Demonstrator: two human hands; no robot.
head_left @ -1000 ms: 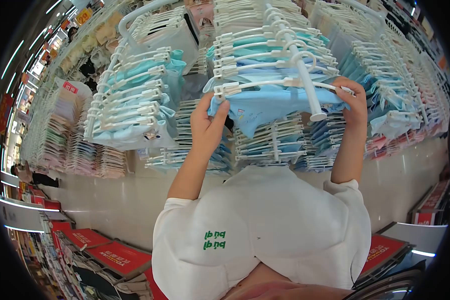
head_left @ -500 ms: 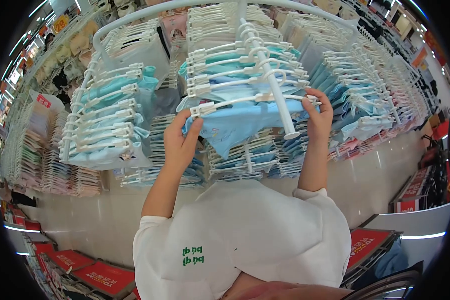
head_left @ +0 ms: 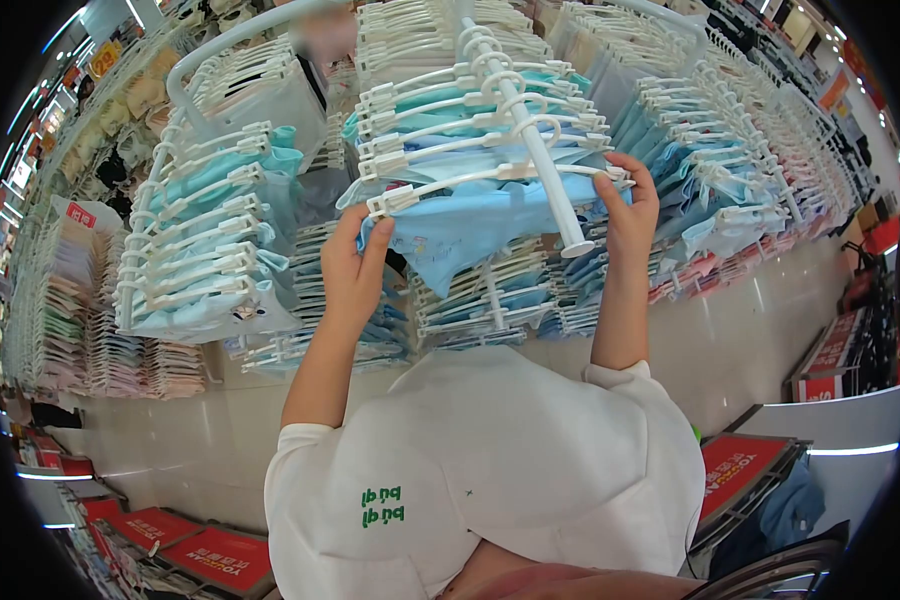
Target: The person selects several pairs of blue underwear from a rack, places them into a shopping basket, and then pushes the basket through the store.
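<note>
Light blue underwear (head_left: 460,225) is clipped on a white hanger (head_left: 470,181), which hangs at the front of a white rack arm (head_left: 535,150). At the hanger's left end, my left hand (head_left: 355,265) pinches the clip and the cloth's edge between thumb and fingers. The right end is gripped by my right hand (head_left: 628,210), its thumb near the clip. The cloth is spread between both hands, with its lower part hanging down in a point. Behind it, more teal and blue garments (head_left: 450,120) hang close together on the same arm.
Teal and white garments (head_left: 205,240) hang at the left, and blue ones (head_left: 710,180) at the right. A lower row (head_left: 490,300) hangs beneath my hands. Red signs (head_left: 220,555) stand at the lower left, another (head_left: 745,470) at the lower right.
The view has shifted slightly, so the rack and both hands appear a little higher and further left. My hands keep their hold on the hanger ends and cloth.
</note>
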